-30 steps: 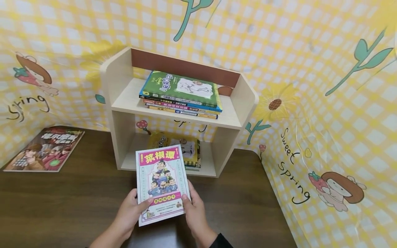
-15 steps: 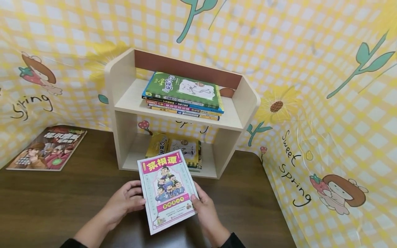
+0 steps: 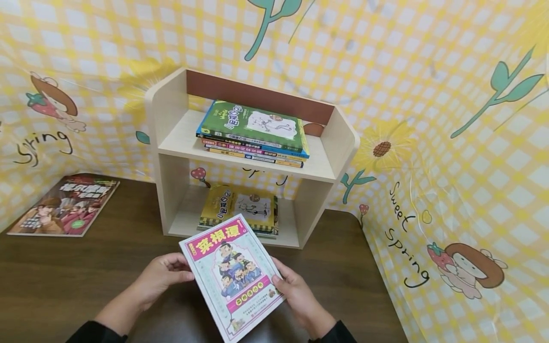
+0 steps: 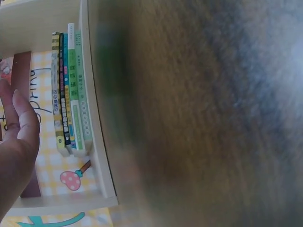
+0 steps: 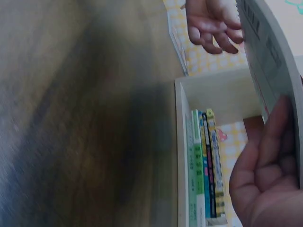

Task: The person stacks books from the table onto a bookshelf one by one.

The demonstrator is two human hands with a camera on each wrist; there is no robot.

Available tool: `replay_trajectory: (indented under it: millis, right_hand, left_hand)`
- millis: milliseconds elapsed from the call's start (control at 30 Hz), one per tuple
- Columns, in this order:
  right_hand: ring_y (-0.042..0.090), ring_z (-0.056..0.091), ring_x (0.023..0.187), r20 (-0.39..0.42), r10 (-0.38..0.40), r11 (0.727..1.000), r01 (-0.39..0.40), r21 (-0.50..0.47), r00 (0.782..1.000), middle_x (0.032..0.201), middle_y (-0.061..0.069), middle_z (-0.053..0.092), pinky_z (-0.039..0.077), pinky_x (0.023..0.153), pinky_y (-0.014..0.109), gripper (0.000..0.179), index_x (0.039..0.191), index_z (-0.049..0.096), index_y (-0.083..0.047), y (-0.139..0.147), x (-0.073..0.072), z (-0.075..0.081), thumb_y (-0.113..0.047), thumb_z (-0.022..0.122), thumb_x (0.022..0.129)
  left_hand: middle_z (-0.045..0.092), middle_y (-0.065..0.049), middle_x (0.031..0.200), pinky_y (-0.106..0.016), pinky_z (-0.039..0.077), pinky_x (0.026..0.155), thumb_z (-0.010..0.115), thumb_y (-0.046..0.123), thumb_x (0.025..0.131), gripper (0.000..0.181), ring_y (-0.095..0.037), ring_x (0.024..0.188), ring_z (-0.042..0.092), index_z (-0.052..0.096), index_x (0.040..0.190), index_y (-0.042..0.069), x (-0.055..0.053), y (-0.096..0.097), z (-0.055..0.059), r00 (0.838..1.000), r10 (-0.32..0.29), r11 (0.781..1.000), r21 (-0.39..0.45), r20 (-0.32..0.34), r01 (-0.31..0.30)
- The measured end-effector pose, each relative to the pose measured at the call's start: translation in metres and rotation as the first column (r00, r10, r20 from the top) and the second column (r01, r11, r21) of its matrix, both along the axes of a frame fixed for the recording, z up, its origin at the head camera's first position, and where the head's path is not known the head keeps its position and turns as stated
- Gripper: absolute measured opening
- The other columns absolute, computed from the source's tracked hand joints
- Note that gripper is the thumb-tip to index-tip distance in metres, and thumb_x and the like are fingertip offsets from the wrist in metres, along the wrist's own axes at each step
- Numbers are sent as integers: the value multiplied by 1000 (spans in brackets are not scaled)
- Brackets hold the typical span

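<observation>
A paperback book (image 3: 235, 276) with a pink-and-white cover and cartoon figures is held up in front of the shelf, tilted with its top to the left. My right hand (image 3: 299, 294) grips its lower right edge, thumb on the cover and fingers (image 5: 272, 137) against the back. Beside the book's left edge is my left hand (image 3: 160, 280), its fingers loosely bent and nothing in its grasp. The right wrist view shows that left hand (image 5: 213, 23) close to the book's edge, fingers relaxed.
A two-tier wooden shelf (image 3: 171, 190) stands behind. Its upper tier bears a stack of books topped by a green one (image 3: 253, 125); a yellow book (image 3: 240, 205) tops the lower pile. A comic book (image 3: 64, 207) lies left on the brown table (image 3: 107, 267). Yellow checked cloth (image 3: 407, 57) surrounds everything.
The left hand has let go of the book's left edge and moved left. In the right hand, the book has turned counterclockwise and come lower, uncovering more of the yellow book.
</observation>
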State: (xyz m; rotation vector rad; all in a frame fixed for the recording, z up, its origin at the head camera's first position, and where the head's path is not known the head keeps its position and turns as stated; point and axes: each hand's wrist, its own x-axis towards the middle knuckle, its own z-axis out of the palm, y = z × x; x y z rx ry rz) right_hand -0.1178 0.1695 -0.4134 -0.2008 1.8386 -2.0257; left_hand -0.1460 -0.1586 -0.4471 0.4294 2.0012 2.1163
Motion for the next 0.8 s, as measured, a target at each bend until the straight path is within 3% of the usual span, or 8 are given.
replay_trajectory:
  millis: [67, 167, 267, 367, 467, 667, 800]
  right_hand:
    - [9, 66, 82, -1, 39, 999, -39, 13, 999, 115, 6, 66, 52, 74, 23, 55, 152, 26, -3, 4, -2, 4, -13, 46, 102]
    - [10, 66, 83, -4, 97, 995, -97, 35, 995, 113, 5, 67, 52, 76, 23, 55, 152, 27, -3, 10, -6, 9, -15, 46, 102]
    - [12, 67, 86, -8, 160, 985, -159, 61, 987, 118, 10, 66, 53, 78, 25, 55, 152, 27, -4, 16, -11, 14, -17, 47, 102]
    - [12, 68, 86, -7, 218, 973, -217, 79, 976, 116, 9, 67, 54, 79, 26, 56, 152, 26, -4, 21, -15, 15, -18, 47, 102]
    - [12, 68, 85, 0, 256, 963, -255, 83, 967, 112, 6, 68, 54, 77, 25, 56, 152, 26, -3, 25, -20, 15, -17, 47, 102]
    - [10, 67, 84, 14, 312, 945, -312, 96, 950, 112, 3, 68, 54, 74, 23, 56, 151, 25, -1, 31, -29, 14, -16, 46, 102]
    - [10, 67, 83, 23, 312, 943, -313, 112, 950, 114, 6, 67, 54, 73, 23, 55, 151, 27, -1, 33, -33, 12, -15, 48, 102]
  left_hand:
    - [68, 5, 99, -25, 53, 76, 73, 1, 82, 38, -8, 89, 63, 61, 117, -4, 0, 0, 4, 1000, 11, 1000, -25, 3, -11]
    - [61, -8, 118, -26, 53, 79, 78, 2, 77, 79, -10, 97, 61, 32, 139, -14, 1, -1, 9, 1000, -6, 999, -38, -11, 5]
    - [51, -18, 131, -26, 52, 82, 82, 4, 74, 99, -13, 103, 60, 18, 148, -7, 2, -2, 15, 997, -60, 998, -39, -42, 58]
    - [48, -19, 136, -28, 53, 83, 84, 7, 73, 105, -16, 105, 62, 15, 151, -3, 3, -2, 19, 987, -139, 990, -36, -82, 136]
    - [49, -20, 136, -26, 51, 84, 86, 11, 72, 105, -17, 104, 62, 17, 151, -2, 4, -2, 22, 973, -182, 983, -65, -142, 174]
    - [49, -25, 135, -23, 50, 85, 87, 12, 70, 104, -13, 104, 61, 22, 150, -2, 8, 2, 28, 947, -240, 967, -137, -212, 214]
    - [45, -33, 136, -21, 49, 82, 87, 8, 68, 106, -8, 100, 59, 21, 150, -4, 12, 5, 33, 948, -232, 963, -187, -219, 193]
